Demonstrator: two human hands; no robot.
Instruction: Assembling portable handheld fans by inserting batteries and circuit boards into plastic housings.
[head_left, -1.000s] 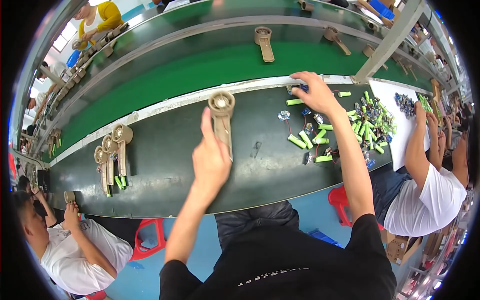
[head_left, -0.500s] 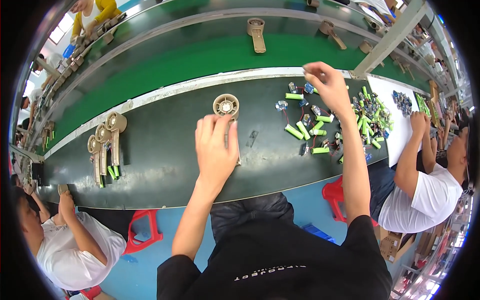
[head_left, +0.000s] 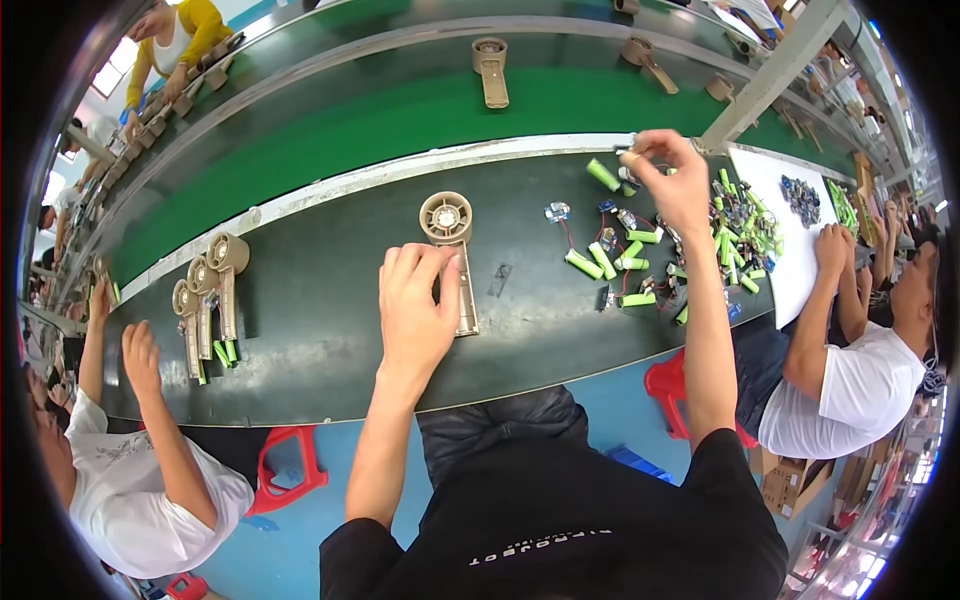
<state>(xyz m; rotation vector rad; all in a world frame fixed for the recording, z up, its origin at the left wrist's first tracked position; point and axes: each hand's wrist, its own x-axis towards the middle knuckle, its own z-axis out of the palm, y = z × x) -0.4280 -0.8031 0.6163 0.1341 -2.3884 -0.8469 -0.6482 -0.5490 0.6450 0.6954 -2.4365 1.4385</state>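
Note:
A beige handheld fan casing (head_left: 446,216) lies on the dark work table before me, its round head away from me and its handle toward me. My left hand (head_left: 418,312) is on the handle, fingers curled over its left side and thumb at its edge. At the far edge of the table my right hand (head_left: 678,190) pinches a small part with thumb and fingertips. From it hangs a green battery (head_left: 603,175), tilted and raised off the table. Below that hand several green batteries wired to small circuit boards (head_left: 632,263) lie loose.
A dense pile of batteries and boards (head_left: 745,235) lies at the right, beside a white board (head_left: 790,260). Several fan casings (head_left: 228,255) stand at the left. Beyond the table runs a green conveyor (head_left: 380,125) carrying more casings. Co-workers sit on both sides; a metal post (head_left: 780,75) rises far right.
My right hand has picked up a battery by its wired end. My left hand has slid down from the fan's head to its handle. Casings on the conveyor have shifted left.

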